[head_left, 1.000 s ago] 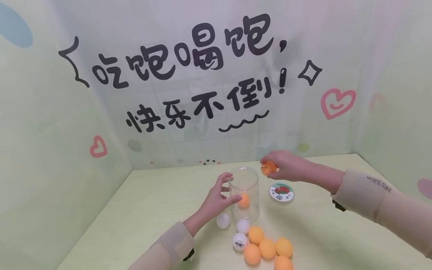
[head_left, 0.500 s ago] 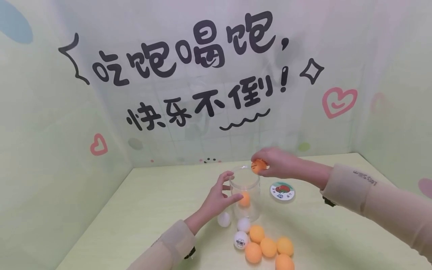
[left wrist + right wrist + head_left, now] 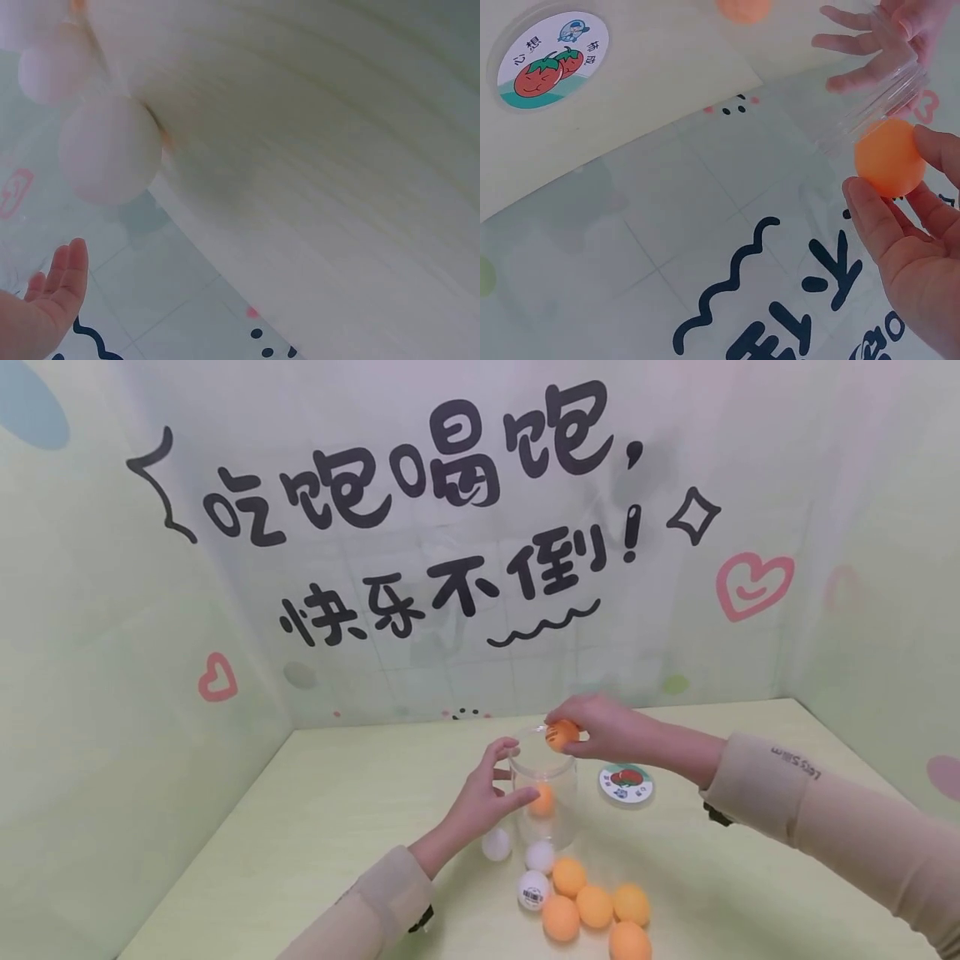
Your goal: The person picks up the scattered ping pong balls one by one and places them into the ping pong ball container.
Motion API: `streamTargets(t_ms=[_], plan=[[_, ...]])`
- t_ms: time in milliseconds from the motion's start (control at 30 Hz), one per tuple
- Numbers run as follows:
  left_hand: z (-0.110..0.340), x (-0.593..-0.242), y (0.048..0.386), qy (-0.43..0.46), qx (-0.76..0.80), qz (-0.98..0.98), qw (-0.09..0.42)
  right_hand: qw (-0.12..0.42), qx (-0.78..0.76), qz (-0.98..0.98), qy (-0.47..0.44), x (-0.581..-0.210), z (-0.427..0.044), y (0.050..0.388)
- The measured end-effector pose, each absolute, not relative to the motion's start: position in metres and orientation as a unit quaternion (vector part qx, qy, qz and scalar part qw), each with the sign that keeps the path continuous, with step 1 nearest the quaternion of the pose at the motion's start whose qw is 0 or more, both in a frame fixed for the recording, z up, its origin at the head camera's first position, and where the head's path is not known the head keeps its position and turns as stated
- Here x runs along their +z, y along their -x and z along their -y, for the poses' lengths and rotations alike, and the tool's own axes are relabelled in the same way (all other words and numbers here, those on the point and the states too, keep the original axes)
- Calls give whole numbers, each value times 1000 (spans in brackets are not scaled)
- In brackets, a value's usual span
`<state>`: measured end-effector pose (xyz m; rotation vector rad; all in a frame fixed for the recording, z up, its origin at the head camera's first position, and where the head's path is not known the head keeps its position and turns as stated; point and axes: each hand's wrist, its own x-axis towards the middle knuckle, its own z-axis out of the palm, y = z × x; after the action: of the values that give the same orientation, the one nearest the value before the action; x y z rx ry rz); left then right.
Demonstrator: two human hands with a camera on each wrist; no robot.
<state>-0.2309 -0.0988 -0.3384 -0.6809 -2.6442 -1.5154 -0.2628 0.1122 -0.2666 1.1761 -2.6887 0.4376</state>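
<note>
A clear plastic jar (image 3: pixel 555 768) stands upright on the table in the head view, an orange ping-pong ball (image 3: pixel 542 800) inside it. My left hand (image 3: pixel 476 797) holds the jar's left side, thumb in front and fingers behind. At the rim, my right hand (image 3: pixel 615 731) pinches a second orange ping-pong ball (image 3: pixel 562 737) between thumb and fingers. That held ball (image 3: pixel 890 157) overlaps the jar's mouth in the right wrist view. Near the jar's base sit white ping-pong balls (image 3: pixel 534 891) and several orange ping-pong balls (image 3: pixel 595 907).
A round lid (image 3: pixel 626 785) with a tomato print lies right of the jar on the pale table (image 3: pixel 337 827). Fabric walls with lettering and hearts enclose the back and sides. White balls (image 3: pixel 111 150) appear large in the left wrist view.
My right hand has moved left with its orange ball, from right of the jar to its rim. The left hand stays on the jar.
</note>
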Motion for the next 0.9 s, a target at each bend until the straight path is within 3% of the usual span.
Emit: streamTargets(t_ms=[167, 467, 900], plan=[[98, -339, 232, 221, -482, 848, 13, 83, 149, 897, -408, -270, -108, 260], [105, -375, 260, 231, -489, 841, 24, 59, 157, 895, -414, -276, -104, 258], [103, -371, 258, 222, -488, 844, 11, 83, 178, 893, -405, -274, -115, 250]])
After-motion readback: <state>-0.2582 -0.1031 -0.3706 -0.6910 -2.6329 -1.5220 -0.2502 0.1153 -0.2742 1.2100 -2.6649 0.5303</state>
